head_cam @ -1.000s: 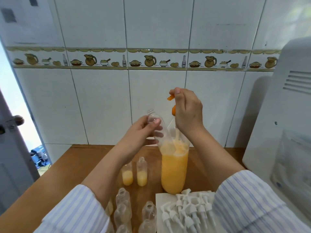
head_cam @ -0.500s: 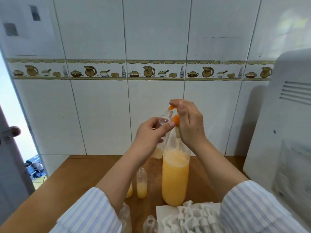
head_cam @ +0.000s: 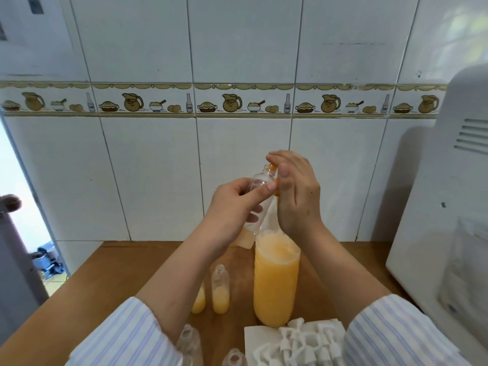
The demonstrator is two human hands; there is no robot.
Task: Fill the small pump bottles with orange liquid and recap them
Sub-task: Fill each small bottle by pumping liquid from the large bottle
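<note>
My left hand [head_cam: 235,204] holds a small clear bottle [head_cam: 260,179] tilted, its mouth up against an orange pump nozzle [head_cam: 273,167]. A little pale orange liquid sits in the bottle's lower end. My right hand [head_cam: 295,196] grips that orange pump, which tops the tall bottle of orange liquid [head_cam: 276,281] standing on the table. Two small part-filled bottles [head_cam: 220,291] stand uncapped left of the tall bottle, one half hidden by my left arm. Empty small bottles [head_cam: 188,344] lie near the front edge. White pump caps [head_cam: 303,344] are heaped on white paper [head_cam: 253,336].
The wooden table [head_cam: 118,273] ends against a white tiled wall. A big white appliance [head_cam: 443,220] fills the right side. On the left is an open doorway with a door handle [head_cam: 10,203].
My left hand has lifted the small bottle and brought its mouth to the orange nozzle, and liquid now shows in it. My right hand has stayed on the pump. The view has tilted upward.
</note>
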